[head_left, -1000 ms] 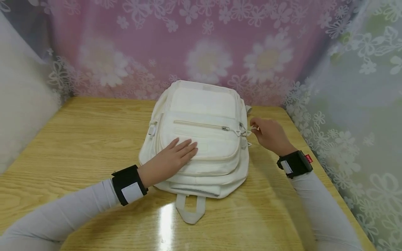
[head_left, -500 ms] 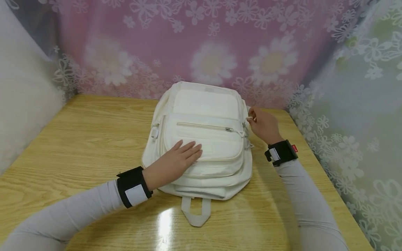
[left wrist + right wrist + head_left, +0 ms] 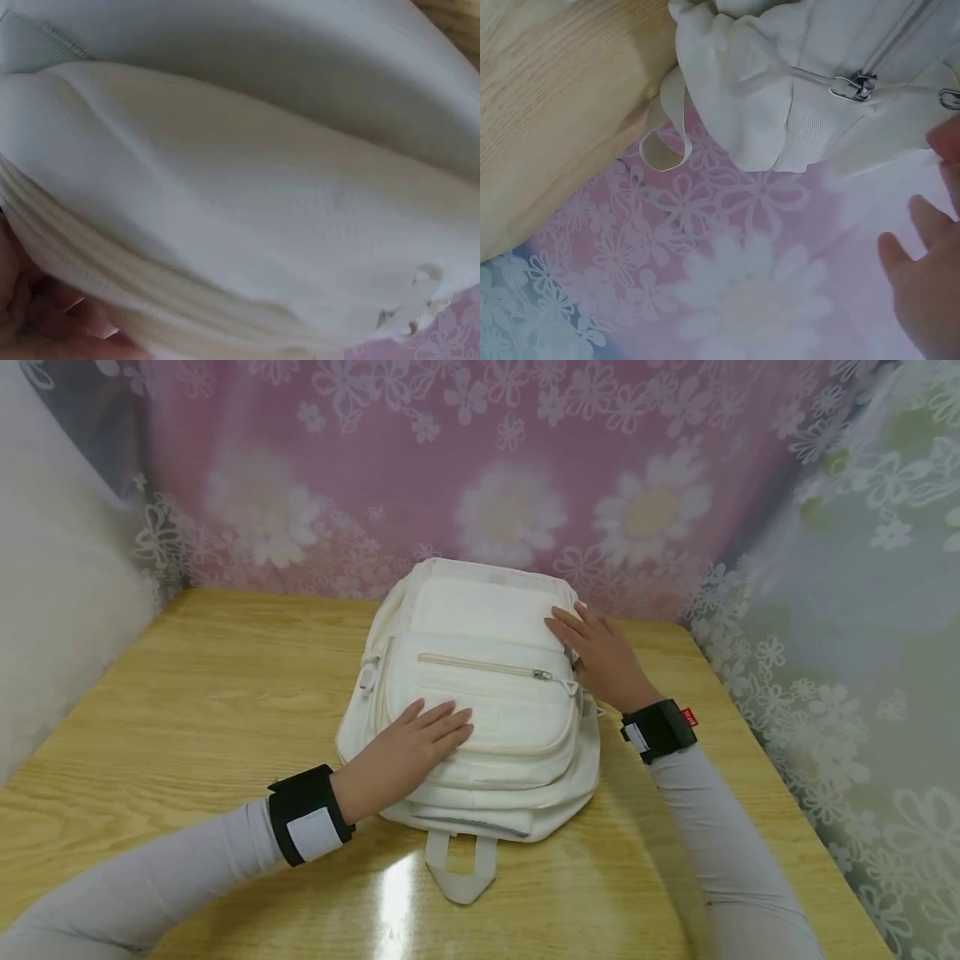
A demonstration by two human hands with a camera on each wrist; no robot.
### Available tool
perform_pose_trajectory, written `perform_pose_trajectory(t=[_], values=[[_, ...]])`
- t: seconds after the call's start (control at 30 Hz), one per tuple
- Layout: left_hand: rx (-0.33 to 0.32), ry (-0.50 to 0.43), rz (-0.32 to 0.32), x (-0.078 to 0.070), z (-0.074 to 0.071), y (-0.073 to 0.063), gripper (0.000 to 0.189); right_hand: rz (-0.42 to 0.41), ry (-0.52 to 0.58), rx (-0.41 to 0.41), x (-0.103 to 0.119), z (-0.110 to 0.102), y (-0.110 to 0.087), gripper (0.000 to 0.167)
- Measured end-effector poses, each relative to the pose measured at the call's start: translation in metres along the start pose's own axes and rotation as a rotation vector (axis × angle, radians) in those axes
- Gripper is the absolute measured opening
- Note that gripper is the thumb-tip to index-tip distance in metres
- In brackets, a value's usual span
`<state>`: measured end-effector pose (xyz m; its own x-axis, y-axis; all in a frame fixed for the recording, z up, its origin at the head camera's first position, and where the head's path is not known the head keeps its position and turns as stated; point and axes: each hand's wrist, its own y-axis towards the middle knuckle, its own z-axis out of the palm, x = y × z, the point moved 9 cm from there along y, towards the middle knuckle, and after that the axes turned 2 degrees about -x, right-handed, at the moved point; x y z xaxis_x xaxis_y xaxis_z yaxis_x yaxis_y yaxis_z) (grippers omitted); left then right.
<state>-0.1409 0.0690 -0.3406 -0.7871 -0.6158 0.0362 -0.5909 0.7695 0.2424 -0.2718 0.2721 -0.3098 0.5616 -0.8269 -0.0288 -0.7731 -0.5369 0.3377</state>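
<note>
A cream backpack (image 3: 480, 610) lies on the wooden table, its front pockets facing up and its carry loop (image 3: 461, 877) toward me. My left hand (image 3: 408, 756) rests on the lower front pocket, fingers stretched out. Over the bag's upper right edge lies my right hand (image 3: 603, 660), fingers spread and its thumb side partly hidden. A zipper pull (image 3: 542, 675) sits at the right end of the front pocket's zip. In the right wrist view, metal zipper sliders (image 3: 853, 86) show on the bag's side, and my right fingers (image 3: 930, 225) appear at the right edge.
The wooden table (image 3: 225, 693) extends on both sides of the bag. A pink flowered curtain (image 3: 360, 468) hangs behind, close to the bag's far end. A pale flowered curtain (image 3: 847, 635) runs along the right edge. A webbing loop (image 3: 666, 127) sticks out from the bag's side.
My right hand, which pinched a zipper cord at the bag's right side, has let go and moved up and left onto the bag. My left hand stays on the front pocket.
</note>
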Motion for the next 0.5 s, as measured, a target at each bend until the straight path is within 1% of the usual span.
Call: perform_pose_trajectory(t=[0.07, 0.17, 0.27, 0.37, 0.5], values=[[0.002, -0.001, -0.009, 0.000, 0.001, 0.000, 0.046, 0.024, -0.041, 0.059, -0.001, 0.009, -0.001, 0.059], [-0.012, 0.032, -0.006, -0.006, 0.001, 0.000, 0.044, 0.055, -0.026, 0.112, -0.002, 0.020, -0.005, 0.054], [-0.039, 0.085, 0.018, -0.016, -0.002, 0.000, 0.042, 0.059, 0.015, 0.125, -0.002, 0.024, -0.008, 0.052], [-0.044, 0.118, 0.045, -0.027, -0.006, 0.000, 0.042, 0.053, 0.046, 0.128, 0.001, 0.022, -0.013, 0.052], [-0.038, 0.121, 0.058, -0.036, -0.009, -0.004, 0.042, 0.047, 0.018, 0.135, 0.006, 0.014, -0.022, 0.052]])
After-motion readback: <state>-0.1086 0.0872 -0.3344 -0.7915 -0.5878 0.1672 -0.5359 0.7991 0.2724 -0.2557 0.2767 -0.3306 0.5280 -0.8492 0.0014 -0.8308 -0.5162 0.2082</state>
